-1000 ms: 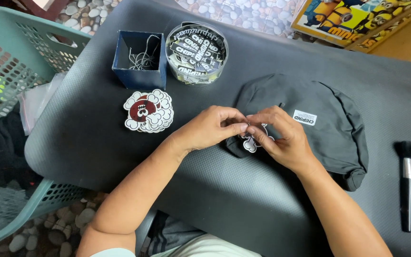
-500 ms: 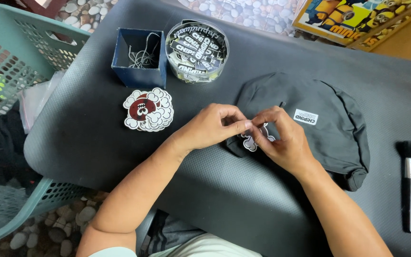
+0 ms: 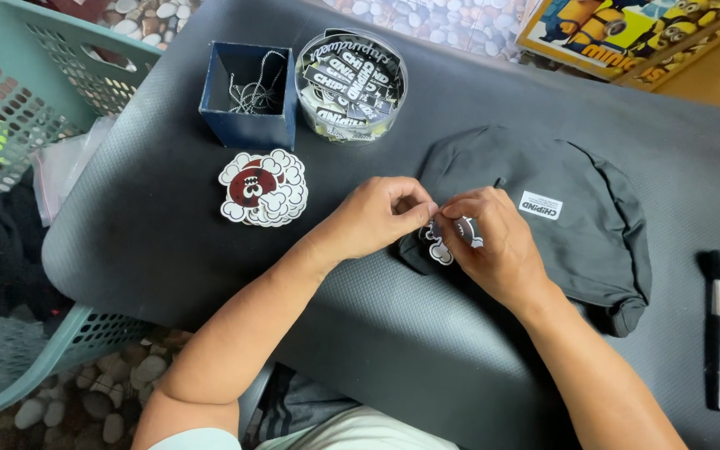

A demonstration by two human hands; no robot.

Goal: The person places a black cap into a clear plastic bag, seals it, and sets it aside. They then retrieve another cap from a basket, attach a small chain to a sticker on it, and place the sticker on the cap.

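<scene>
From the head view, our left hand [image 3: 377, 218] and right hand [image 3: 493, 246] both pinch a cloud-shaped tag [image 3: 452, 237] over the black cap [image 3: 577, 208]; we should keep fingertips close and the tag steady against the fabric.

Using the folded black garment [image 3: 543, 217] as the anchor: a small white rectangular label [image 3: 541, 205] with dark print is sitting right on its top. At its left edge, both hands are pinching a cloud-shaped white and dark red tag [image 3: 452, 237]. Further left, a stack of matching cloud-shaped tags [image 3: 263, 188] is lying flat. Up and left, a round clear tub [image 3: 351, 85] is holding black-and-white labels, with a square navy box [image 3: 248, 94] just beside it. Far upper right, a colourful yellow cartoon picture box [image 3: 627, 33] is peeking in.
</scene>
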